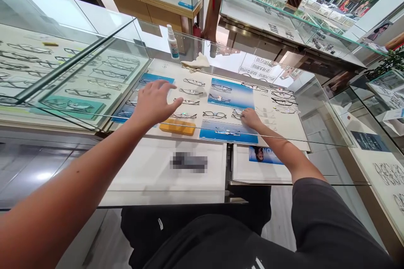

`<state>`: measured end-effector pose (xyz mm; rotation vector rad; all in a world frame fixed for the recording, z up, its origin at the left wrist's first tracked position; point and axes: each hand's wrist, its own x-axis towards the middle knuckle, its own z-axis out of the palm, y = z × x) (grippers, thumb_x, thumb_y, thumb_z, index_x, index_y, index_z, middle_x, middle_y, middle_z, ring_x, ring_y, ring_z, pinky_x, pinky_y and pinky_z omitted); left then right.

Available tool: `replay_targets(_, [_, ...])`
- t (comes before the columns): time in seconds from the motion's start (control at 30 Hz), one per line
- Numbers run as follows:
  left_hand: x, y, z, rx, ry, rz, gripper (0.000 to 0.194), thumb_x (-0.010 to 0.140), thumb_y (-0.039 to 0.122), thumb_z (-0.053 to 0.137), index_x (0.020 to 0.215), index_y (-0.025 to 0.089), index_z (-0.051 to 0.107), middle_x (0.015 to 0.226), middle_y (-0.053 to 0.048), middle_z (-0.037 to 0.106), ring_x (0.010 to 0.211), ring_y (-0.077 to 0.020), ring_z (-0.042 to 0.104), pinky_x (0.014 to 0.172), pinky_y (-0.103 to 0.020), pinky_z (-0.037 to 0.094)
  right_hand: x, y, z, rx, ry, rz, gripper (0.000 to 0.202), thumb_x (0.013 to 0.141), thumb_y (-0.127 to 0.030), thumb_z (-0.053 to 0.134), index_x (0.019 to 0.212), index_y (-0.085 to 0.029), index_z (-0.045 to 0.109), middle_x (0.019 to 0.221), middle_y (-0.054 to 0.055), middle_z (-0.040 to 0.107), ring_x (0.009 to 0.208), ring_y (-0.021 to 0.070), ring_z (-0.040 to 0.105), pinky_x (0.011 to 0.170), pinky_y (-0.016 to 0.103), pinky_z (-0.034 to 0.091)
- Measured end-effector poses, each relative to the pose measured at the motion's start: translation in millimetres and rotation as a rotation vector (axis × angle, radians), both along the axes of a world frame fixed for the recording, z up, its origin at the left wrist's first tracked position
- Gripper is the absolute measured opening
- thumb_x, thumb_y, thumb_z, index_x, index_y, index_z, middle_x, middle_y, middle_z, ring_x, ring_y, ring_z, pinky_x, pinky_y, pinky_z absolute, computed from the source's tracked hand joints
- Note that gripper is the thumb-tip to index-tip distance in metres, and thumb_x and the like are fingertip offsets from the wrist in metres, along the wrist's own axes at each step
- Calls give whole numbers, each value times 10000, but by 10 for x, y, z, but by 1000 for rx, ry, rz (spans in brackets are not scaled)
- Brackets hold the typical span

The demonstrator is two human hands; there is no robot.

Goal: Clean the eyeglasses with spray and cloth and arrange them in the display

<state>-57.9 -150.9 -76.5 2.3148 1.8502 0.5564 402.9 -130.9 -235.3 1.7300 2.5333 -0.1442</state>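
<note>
Rows of eyeglasses lie on a cream display board (265, 134) with blue cards. My left hand (154, 103) hovers at the left of the board, fingers apart and nothing in it, near a pair of glasses (190, 101). Farther right, my right hand (251, 118) has its fingertips closed at the right end of a dark-framed pair (237, 114). Just left of that pair sits another dark pair (214, 114). An orange case (177, 127) rests at the board's front edge, between my hands. A blue card (229, 131) with a pair of glasses on it lies below my right hand.
A spray bottle (173, 43) and a beige cloth (196, 63) stand behind the board on the glass top. Glass edges run across the counter in front. A glass case of eyeglasses (31, 59) is at the left. A pixelated dark object (188, 162) lies near the front.
</note>
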Motion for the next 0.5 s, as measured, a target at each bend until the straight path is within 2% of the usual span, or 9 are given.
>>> replay_targets(0.23, [-1, -12, 35, -3, -11, 4, 625, 989, 632, 527, 1484, 272, 652, 1611, -144, 575, 1534, -446, 476, 1287, -604, 352, 67, -38, -61, 9, 24, -26, 328, 1003, -194, 522, 1076, -117, 832, 1197, 212, 788, 1203, 342, 641, 1086, 433, 441])
replay_targets(0.5, [-22, -2, 14, 14, -14, -4, 603, 992, 634, 524, 1454, 270, 662, 1605, -140, 586, 1538, -449, 480, 1277, -609, 374, 37, -49, -33, -23, 22, -19, 345, 962, -163, 529, 1096, -95, 840, 1190, 217, 789, 1215, 348, 639, 1097, 440, 426])
